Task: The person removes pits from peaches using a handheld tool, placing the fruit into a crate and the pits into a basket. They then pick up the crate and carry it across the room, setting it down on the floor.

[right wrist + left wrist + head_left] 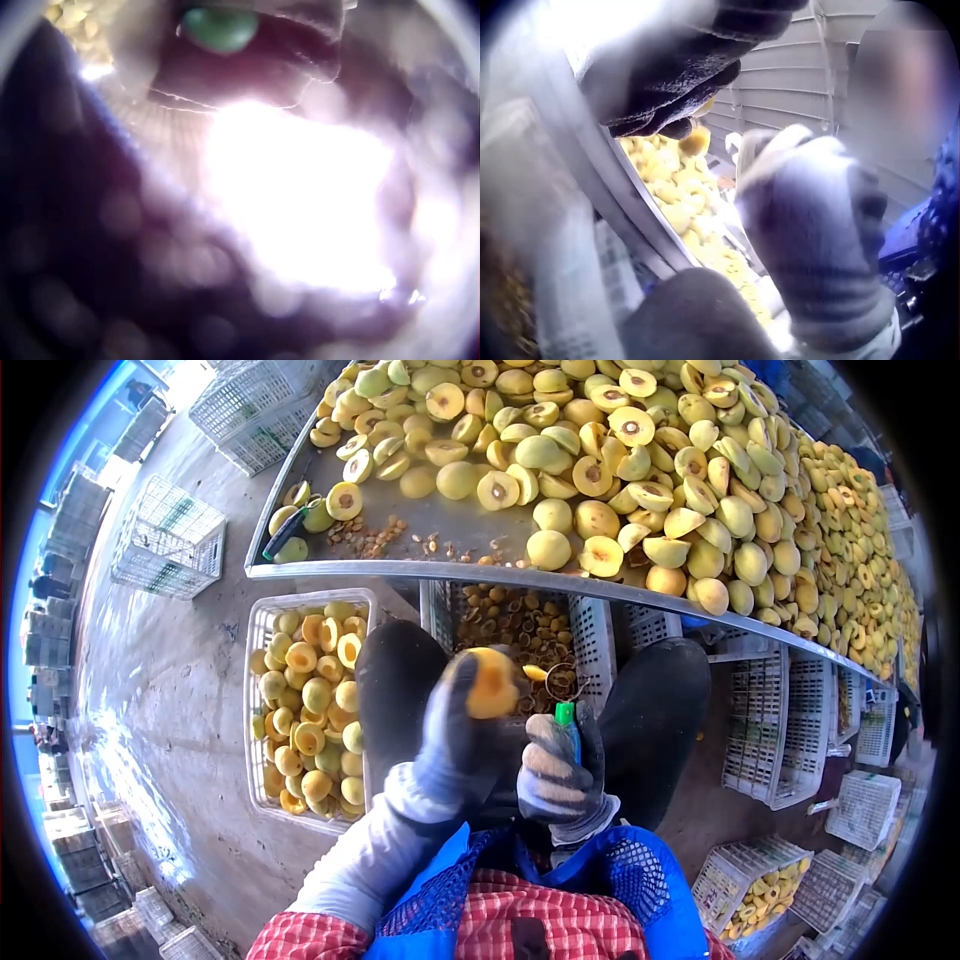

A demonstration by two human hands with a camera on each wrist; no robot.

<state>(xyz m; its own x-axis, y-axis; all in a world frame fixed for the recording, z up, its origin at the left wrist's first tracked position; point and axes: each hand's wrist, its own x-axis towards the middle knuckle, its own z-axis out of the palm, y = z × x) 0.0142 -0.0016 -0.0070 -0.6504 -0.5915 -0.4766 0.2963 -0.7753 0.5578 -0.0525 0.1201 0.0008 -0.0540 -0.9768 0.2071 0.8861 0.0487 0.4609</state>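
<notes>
In the head view my gloved left hand [447, 722] grips a halved yellow peach [491, 685], blurred, above the crate between the knees. My gloved right hand [560, 775] is wrapped around the green handle of a pitting tool [565, 715], whose thin metal loop points away over the same crate. A small yellow piece of flesh shows beside the loop. From the left wrist, the dark glove fingers [667, 82] curl over the peach [695, 141], and the right hand's glove [810, 217] is lower right. Glare washes out much of the right wrist view; a green handle end [221, 30] shows there.
A metal-edged table [470, 571] heaped with peach halves spans the front; a green-handled tool [285, 533] lies at its left corner. Pits fill the crate [592, 645] between the knees. A white crate [255, 710] of pitted halves stands left. Other crates [170, 540] stand around.
</notes>
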